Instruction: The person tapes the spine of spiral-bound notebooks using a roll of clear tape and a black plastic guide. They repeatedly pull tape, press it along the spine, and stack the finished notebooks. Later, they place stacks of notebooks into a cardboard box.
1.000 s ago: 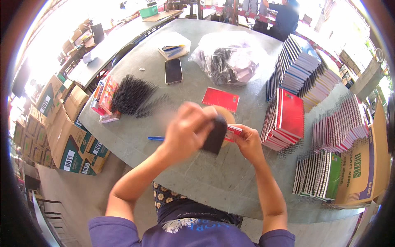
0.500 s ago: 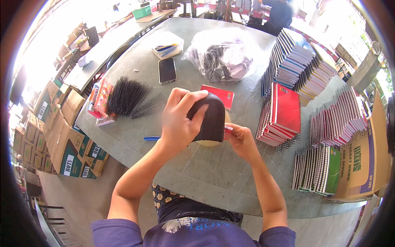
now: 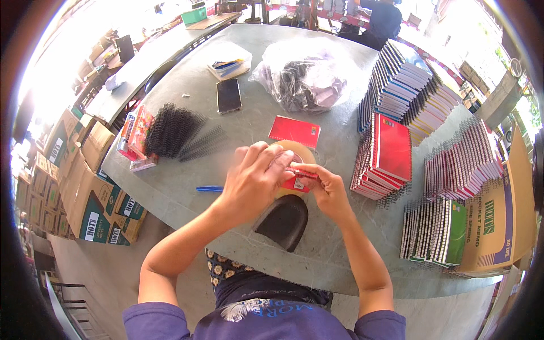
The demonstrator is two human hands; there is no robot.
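Note:
A small red notebook [image 3: 300, 186] is gripped between my two hands above a round yellowish disc [image 3: 298, 149], mostly covered by fingers. My left hand [image 3: 255, 175] pinches its upper left side, with the fingers curled. From the right, my right hand [image 3: 328, 190] has its thumb and fingertips closed on the other edge. A black, curved, half-oval block [image 3: 283, 222] lies on the table just below the hands. Beyond them another red notebook [image 3: 294, 131] rests flat.
Black spiral coils [image 3: 173, 130], a blue pen [image 3: 209, 188] and a phone [image 3: 229, 95] lie leftward. A plastic bag [image 3: 306, 79] sits at the back. Stacked red notebooks [image 3: 391, 150], green notebooks [image 3: 436, 232] and a carton [image 3: 493, 221] line the right.
My left hand has let go of the black block, which now lies on the table nearer to me. That hand has joined the right one on the small red notebook.

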